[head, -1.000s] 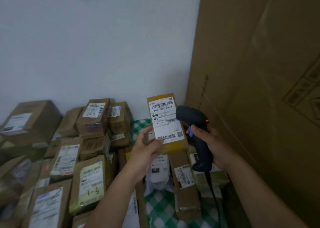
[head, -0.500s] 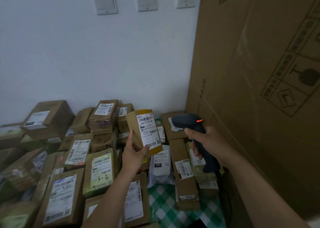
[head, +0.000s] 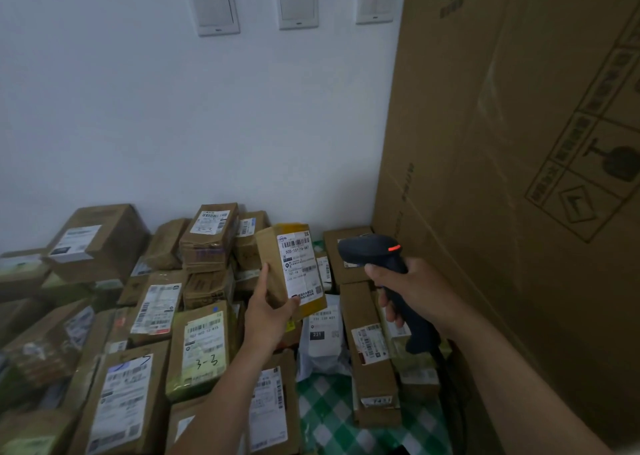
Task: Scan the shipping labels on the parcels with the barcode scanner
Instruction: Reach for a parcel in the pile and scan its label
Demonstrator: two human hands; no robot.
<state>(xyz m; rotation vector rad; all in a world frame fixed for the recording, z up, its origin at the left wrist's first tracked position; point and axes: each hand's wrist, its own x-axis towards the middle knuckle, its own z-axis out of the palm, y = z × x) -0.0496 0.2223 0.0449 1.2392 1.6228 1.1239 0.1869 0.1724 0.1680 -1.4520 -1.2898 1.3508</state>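
Observation:
My left hand point(head: 268, 311) grips the lower end of a small brown parcel point(head: 273, 267) and holds it upright above the pile. Its white shipping label point(head: 300, 267) with barcodes faces me and slightly right. My right hand point(head: 414, 290) grips the handle of a black barcode scanner point(head: 372, 252). The scanner's head points left toward the parcel, a short gap away, and a red light glows on top of it. Its cable runs down past my right forearm.
Several labelled cardboard parcels point(head: 204, 347) lie piled on a green checked cloth point(head: 329, 409), left and below. A white poly mailer point(head: 322, 342) lies under the held parcel. A tall cardboard carton point(head: 502, 177) fills the right side. The white wall point(head: 173, 125) carries three switches.
The held parcel has moved down and to the left, away from the scanner's head, and turned slightly. The camera has tilted up, showing more wall.

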